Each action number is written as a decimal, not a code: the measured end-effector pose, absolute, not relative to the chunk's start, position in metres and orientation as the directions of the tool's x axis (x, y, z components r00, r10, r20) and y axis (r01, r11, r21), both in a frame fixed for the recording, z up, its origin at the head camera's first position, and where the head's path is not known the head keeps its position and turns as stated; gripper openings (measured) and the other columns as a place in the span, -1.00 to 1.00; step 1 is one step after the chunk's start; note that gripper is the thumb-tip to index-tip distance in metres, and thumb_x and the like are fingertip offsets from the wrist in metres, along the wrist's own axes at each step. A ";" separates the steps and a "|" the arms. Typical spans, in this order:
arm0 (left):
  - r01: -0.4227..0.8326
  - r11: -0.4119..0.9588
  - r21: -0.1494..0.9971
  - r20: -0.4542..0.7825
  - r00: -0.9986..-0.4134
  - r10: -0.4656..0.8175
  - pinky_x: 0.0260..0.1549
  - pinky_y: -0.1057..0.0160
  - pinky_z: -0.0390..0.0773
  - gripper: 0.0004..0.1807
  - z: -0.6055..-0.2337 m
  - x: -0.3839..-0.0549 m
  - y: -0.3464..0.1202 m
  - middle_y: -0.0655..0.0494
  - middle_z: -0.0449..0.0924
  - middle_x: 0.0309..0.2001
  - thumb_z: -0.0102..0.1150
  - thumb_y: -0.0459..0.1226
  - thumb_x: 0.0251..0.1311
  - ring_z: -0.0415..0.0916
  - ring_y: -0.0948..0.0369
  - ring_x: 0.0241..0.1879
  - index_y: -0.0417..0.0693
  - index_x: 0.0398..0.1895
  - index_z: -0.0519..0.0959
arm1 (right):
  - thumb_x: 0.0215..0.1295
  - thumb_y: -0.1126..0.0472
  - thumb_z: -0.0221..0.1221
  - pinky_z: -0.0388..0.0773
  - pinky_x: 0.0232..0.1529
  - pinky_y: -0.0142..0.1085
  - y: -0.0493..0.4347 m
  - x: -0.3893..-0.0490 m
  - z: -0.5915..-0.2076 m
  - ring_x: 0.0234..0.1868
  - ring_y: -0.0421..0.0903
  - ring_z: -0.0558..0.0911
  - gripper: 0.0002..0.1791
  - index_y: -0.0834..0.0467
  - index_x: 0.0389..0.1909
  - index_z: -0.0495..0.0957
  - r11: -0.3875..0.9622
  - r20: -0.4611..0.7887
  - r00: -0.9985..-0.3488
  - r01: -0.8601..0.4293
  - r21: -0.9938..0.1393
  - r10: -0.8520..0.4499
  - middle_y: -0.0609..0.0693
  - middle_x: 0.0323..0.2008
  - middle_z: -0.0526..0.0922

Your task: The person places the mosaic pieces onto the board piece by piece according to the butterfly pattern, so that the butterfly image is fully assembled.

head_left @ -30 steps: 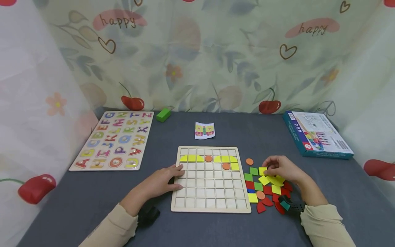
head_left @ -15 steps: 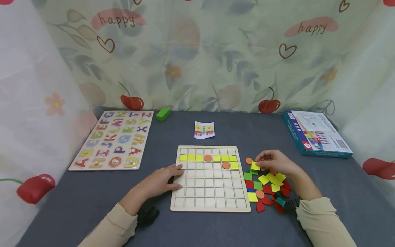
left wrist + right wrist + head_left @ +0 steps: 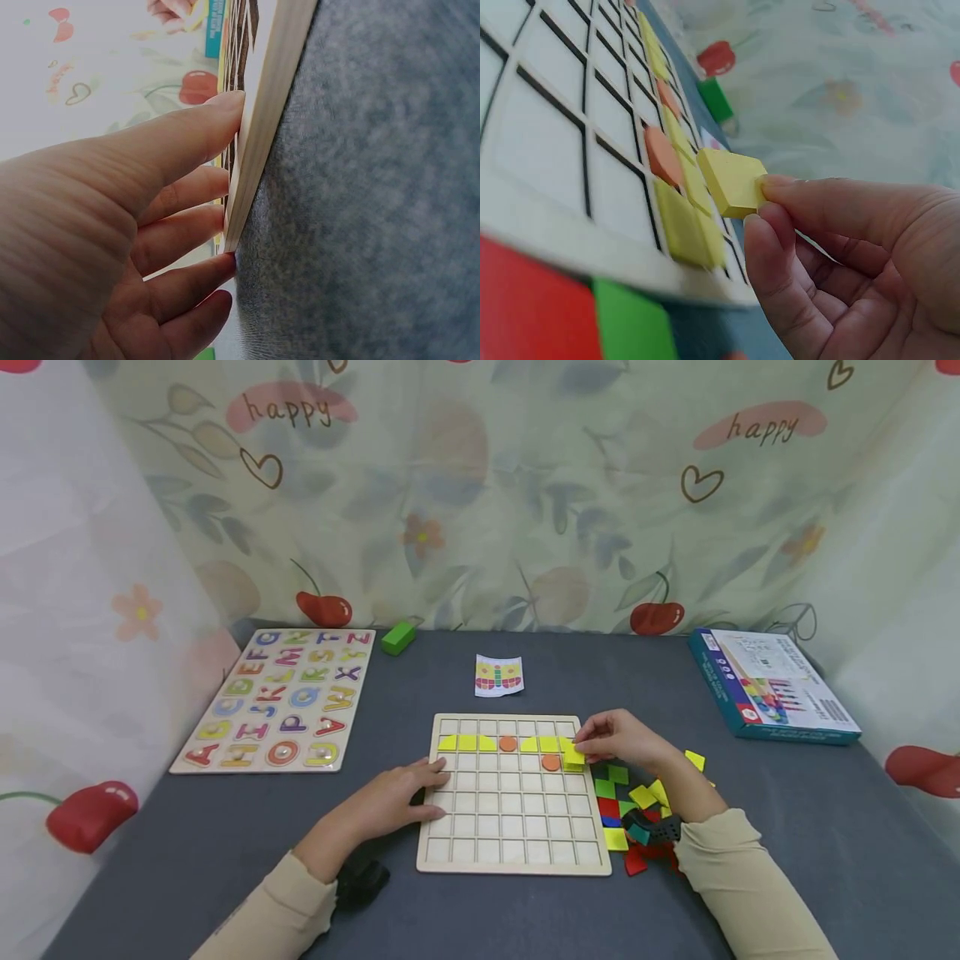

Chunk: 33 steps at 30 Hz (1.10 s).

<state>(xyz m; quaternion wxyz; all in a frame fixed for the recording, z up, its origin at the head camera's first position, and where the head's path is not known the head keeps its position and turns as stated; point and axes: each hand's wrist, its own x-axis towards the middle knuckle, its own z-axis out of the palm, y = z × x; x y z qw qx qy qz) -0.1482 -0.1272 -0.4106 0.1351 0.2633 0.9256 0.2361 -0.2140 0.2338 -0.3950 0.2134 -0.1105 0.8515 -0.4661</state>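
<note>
A wooden grid board (image 3: 492, 807) lies flat, with a row of yellow tiles (image 3: 467, 742) near its far side. Two orange discs (image 3: 551, 763) sit in its cells. My left hand (image 3: 393, 797) rests on the board's left edge; the left wrist view shows its thumb (image 3: 217, 112) and extended fingers along the rim. Over the board's right edge, my right hand (image 3: 618, 739) pinches a yellow square tile (image 3: 739, 184) between thumb and finger. That tile is tilted, above the yellow tiles at the row's right end.
Loose red, green and yellow tiles (image 3: 642, 797) lie right of the board, partly hidden by my right forearm. A small butterfly pattern card (image 3: 498, 677) is behind it. An alphabet puzzle (image 3: 277, 702), a green block (image 3: 398, 638) and a teal box (image 3: 776, 685) stand farther out.
My right hand has picked the yellow square tile from the loose pile and carried it left to the board's right edge. My left hand has stayed in place.
</note>
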 end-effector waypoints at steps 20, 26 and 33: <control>0.398 0.765 0.507 -0.152 -0.832 0.534 0.32 -0.03 0.19 -0.37 -0.412 -0.148 -0.126 0.09 0.21 0.39 0.24 -0.06 0.12 0.04 0.05 0.42 -0.04 0.27 0.39 | 0.16 0.31 0.24 0.61 -0.40 -0.33 0.177 -0.220 -0.414 -0.53 -0.14 0.57 -0.81 0.38 -0.29 0.60 0.495 -0.211 -0.877 -0.035 -0.868 -0.432 0.08 -0.47 0.66; 0.407 0.760 0.507 -0.143 -0.830 0.539 0.33 -0.01 0.19 -0.37 -0.411 -0.149 -0.127 0.07 0.20 0.39 0.23 -0.07 0.12 0.04 0.04 0.42 -0.05 0.27 0.38 | 0.15 0.29 0.25 0.59 -0.41 -0.36 0.175 -0.219 -0.414 -0.53 -0.17 0.56 -0.79 0.37 -0.28 0.62 0.501 -0.210 -0.879 -0.036 -0.865 -0.427 0.06 -0.45 0.67; 0.408 0.762 0.503 -0.144 -0.830 0.540 0.32 -0.01 0.20 -0.38 -0.411 -0.149 -0.127 0.07 0.21 0.39 0.23 -0.08 0.13 0.05 0.04 0.42 -0.05 0.27 0.39 | 0.18 0.26 0.24 0.63 -0.34 -0.30 0.178 -0.217 -0.410 -0.47 -0.15 0.62 -0.77 0.33 -0.22 0.63 0.498 -0.221 -0.884 -0.015 -0.867 -0.412 0.09 -0.37 0.70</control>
